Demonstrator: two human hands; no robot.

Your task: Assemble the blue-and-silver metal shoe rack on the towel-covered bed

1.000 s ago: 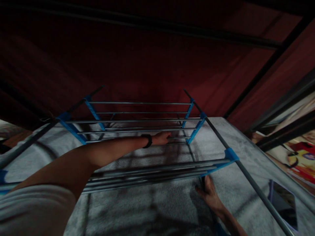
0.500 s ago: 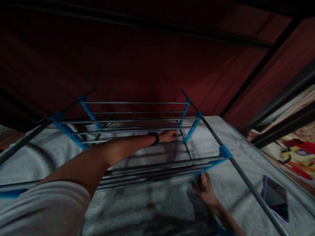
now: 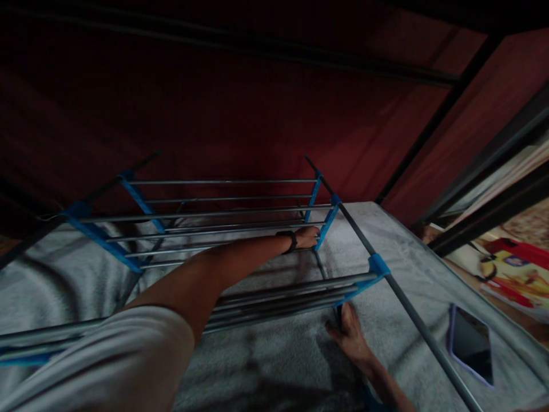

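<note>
A rack of grey metal tubes with blue plastic brackets point(image 3: 380, 264) lies across the grey blanket. My left hand point(image 3: 306, 236), with a black band on its wrist, reaches over the near tubes into the middle tier. Its fingers are curled round the right end of a metal tube point(image 3: 231, 245), close to a blue bracket point(image 3: 326, 228). Below the near tier's right bracket, my right hand point(image 3: 352, 337) is at a dark lower pole, its thumb and fingers around it. The hand itself hides most of that pole.
A phone point(image 3: 470, 344) in a purple case lies on the blanket point(image 3: 274, 366) at right. Dark red fabric point(image 3: 240, 114) with black frame bars rises behind the rack. Beyond the right edge is a red and yellow printed package point(image 3: 518, 266).
My left hand has slid right, towards the blue bracket at the tier's end. My right hand stays at the same lower pole. The whole view has shifted slightly.
</note>
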